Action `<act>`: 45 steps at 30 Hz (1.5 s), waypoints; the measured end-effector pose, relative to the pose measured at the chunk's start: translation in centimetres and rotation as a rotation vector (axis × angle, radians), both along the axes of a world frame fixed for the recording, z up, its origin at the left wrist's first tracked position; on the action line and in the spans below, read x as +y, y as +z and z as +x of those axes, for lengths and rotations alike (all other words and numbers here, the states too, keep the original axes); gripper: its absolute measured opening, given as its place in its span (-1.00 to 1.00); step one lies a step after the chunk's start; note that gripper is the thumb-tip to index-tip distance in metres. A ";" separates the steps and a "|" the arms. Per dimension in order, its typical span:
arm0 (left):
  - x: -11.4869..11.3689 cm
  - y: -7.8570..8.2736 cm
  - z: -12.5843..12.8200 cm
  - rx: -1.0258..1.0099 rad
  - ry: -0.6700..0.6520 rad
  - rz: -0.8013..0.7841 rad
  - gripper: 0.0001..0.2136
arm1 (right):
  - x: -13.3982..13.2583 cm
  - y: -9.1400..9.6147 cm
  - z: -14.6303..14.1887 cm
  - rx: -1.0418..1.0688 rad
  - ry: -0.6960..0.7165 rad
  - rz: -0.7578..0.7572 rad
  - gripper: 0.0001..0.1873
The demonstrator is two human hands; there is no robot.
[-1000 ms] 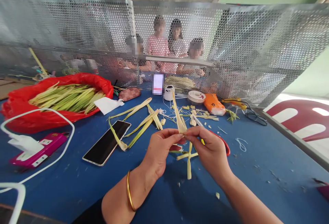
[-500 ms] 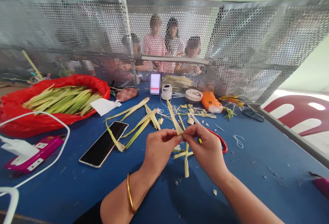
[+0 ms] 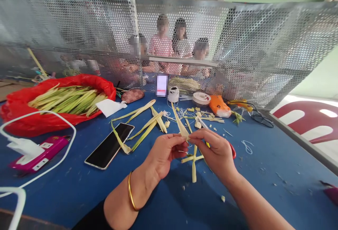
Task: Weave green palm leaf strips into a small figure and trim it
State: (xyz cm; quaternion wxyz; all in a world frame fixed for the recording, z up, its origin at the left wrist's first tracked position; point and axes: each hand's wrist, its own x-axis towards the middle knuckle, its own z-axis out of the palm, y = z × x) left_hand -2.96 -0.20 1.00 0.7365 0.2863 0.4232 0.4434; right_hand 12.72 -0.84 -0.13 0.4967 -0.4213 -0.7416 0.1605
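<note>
In the middle of the head view, my left hand [image 3: 164, 154] pinches a pale corn husk strip [image 3: 180, 121] between thumb and forefinger, its other fingers curled below. My right hand [image 3: 217, 150] grips the same strip close beside it, so the fingertips nearly meet. The strip's long pointed end sticks up and away from me. Just below the hands, a cross-shaped husk piece [image 3: 194, 159] shows; whether it joins the held strip is hidden. A pair of scissors with red handles [image 3: 233, 150] lies partly behind my right hand.
Left stand a red bag [image 3: 16, 124] of husk strips [image 3: 68, 99], a purple power strip [image 3: 50, 152] and a phone [image 3: 109, 147] with loose husks [image 3: 144, 131]. Behind are a thread spool [image 3: 173, 95], a tape roll [image 3: 201, 98] and an orange packet [image 3: 219, 106]. A perforated metal screen [image 3: 179, 8] separates seated people.
My left hand has turned, with its lower fingers now curled into view under the strip. Both hands still pinch the husk. The whole view has shifted slightly.
</note>
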 end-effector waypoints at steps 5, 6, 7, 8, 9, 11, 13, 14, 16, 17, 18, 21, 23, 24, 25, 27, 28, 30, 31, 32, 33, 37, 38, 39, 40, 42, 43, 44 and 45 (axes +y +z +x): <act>-0.3 -0.1 0.3 0.059 0.040 0.068 -0.88 | -0.1 0.0 -0.2 -0.009 -0.019 -0.012 -0.86; -0.3 -0.1 0.4 0.081 0.062 0.102 -0.88 | -0.1 0.0 -0.2 -0.005 -0.026 -0.026 -0.86; -0.4 -0.2 0.5 0.104 0.085 0.138 -0.87 | -0.2 0.0 -0.3 0.002 -0.033 -0.045 -0.86; -0.5 -0.2 0.6 0.129 0.105 0.169 -0.87 | -0.2 0.1 -0.3 0.011 -0.042 -0.069 -0.86; -0.5 -0.3 0.7 0.158 0.123 0.198 -0.88 | -0.3 0.1 -0.3 0.022 -0.054 -0.097 -0.87; -0.5 -0.5 0.9 0.230 0.155 0.270 -0.90 | -0.3 0.2 -0.4 0.051 -0.084 -0.152 -0.89; -0.5 -0.7 1.0 0.328 0.171 0.367 -0.92 | -0.4 0.3 -0.4 0.071 -0.108 -0.195 -0.90; -0.5 -0.8 1.0 0.384 0.172 0.420 -0.93 | -0.4 0.4 -0.4 0.075 -0.114 -0.207 -0.90; -0.6 -1.1 0.9 0.492 0.166 0.514 -0.92 | -0.4 0.5 -0.4 0.067 -0.123 -0.210 -0.90; -0.6 -1.2 0.9 0.537 0.165 0.545 -0.91 | -0.4 0.6 -0.4 0.055 -0.132 -0.203 -0.90; -0.6 -1.3 0.9 0.570 0.166 0.567 -0.90 | -0.4 0.6 -0.4 0.039 -0.142 -0.194 -0.90; -0.7 -1.5 0.8 0.598 0.180 0.583 -0.90 | -0.4 0.7 -0.3 -0.003 -0.161 -0.174 -0.91; -0.7 -1.5 0.8 0.579 0.178 0.574 -0.91 | -0.4 0.7 -0.2 -0.008 -0.150 -0.187 -0.90; -0.7 -1.5 0.8 0.574 0.171 0.571 -0.91 | -0.4 0.7 -0.2 -0.002 -0.138 -0.199 -0.90; -0.6 -1.5 0.8 0.573 0.159 0.566 -0.90 | -0.3 0.6 -0.2 0.010 -0.122 -0.209 -0.90; -0.5 -1.3 0.8 0.546 0.135 0.522 -0.89 | -0.3 0.4 -0.2 0.050 -0.085 -0.213 -0.92; -0.4 -1.2 0.9 0.509 0.125 0.477 -0.88 | -0.2 0.3 -0.3 0.072 -0.071 -0.200 -0.93; -0.2 -0.9 0.9 0.389 0.110 0.364 -0.87 | -0.2 0.2 -0.3 0.095 -0.047 -0.158 -0.91; -0.2 -0.8 0.8 0.320 0.098 0.308 -0.87 | -0.2 0.1 -0.3 0.091 -0.034 -0.136 -0.90; -0.1 -0.7 0.8 0.256 0.079 0.258 -0.86 | -0.2 0.1 -0.3 0.080 -0.024 -0.117 -0.88; -0.1 -0.6 0.7 0.200 0.056 0.217 -0.85 | -0.1 0.1 -0.2 0.068 -0.012 -0.101 -0.87; 0.0 -0.6 0.2 0.054 -0.030 0.126 -0.85 | -0.1 0.2 0.0 0.036 0.004 -0.065 -0.91; 0.0 -0.6 0.2 0.037 -0.038 0.116 -0.85 | -0.1 0.2 0.1 0.039 -0.002 -0.060 -0.91; 0.0 -0.6 0.1 0.030 -0.039 0.106 -0.86 | -0.1 0.2 0.1 0.045 -0.008 -0.057 -0.90; 0.0 -0.6 0.1 0.031 -0.029 0.095 -0.87 | -0.1 0.1 0.1 0.050 -0.015 -0.058 -0.90; -0.1 -0.5 0.2 0.045 0.011 0.083 -0.87 | -0.1 0.0 0.0 0.054 -0.018 -0.061 -0.88; -0.1 -0.5 0.3 0.056 0.035 0.090 -0.87 | -0.1 0.0 0.0 0.052 -0.017 -0.064 -0.87; -0.1 -0.5 0.3 0.069 0.056 0.104 -0.86 | -0.1 0.0 -0.1 0.050 -0.017 -0.069 -0.87; -0.2 -0.5 0.4 0.084 0.071 0.122 -0.85 | -0.1 0.0 -0.1 0.048 -0.018 -0.077 -0.87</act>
